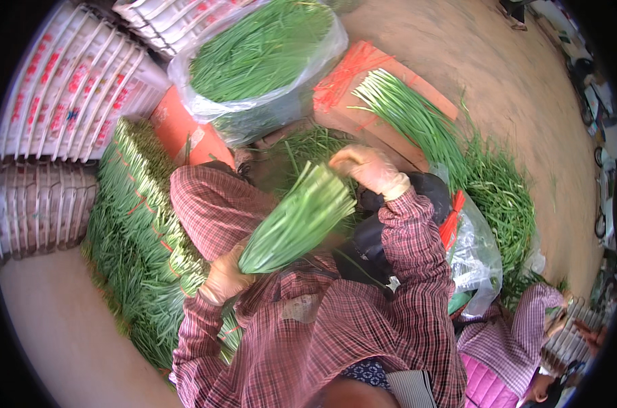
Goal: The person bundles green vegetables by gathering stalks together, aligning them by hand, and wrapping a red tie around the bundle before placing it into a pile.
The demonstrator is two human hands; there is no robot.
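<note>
A thick bunch of green garlic chives (301, 222) lies tilted above my lap, its pale cut ends pointing up and right. My gloved left hand (227, 275) grips it round the lower, leafy end. Beside the cut ends is my gloved right hand (364, 168), with its fingers bent; whether it pinches a stalk I cannot tell. Another, loose bundle of chives (415, 120) rests on a reddish board (385, 127), together with a heap of thin red ties (349, 71).
Tied chive bunches (145, 224) are stacked at my left, beside crates (79, 86). A plastic-lined container of chives (260, 56) stands ahead. Loose leaves (499, 204), red strips (451, 219) and clear plastic (474, 255) lie at right. Another person (502, 341) sits at lower right.
</note>
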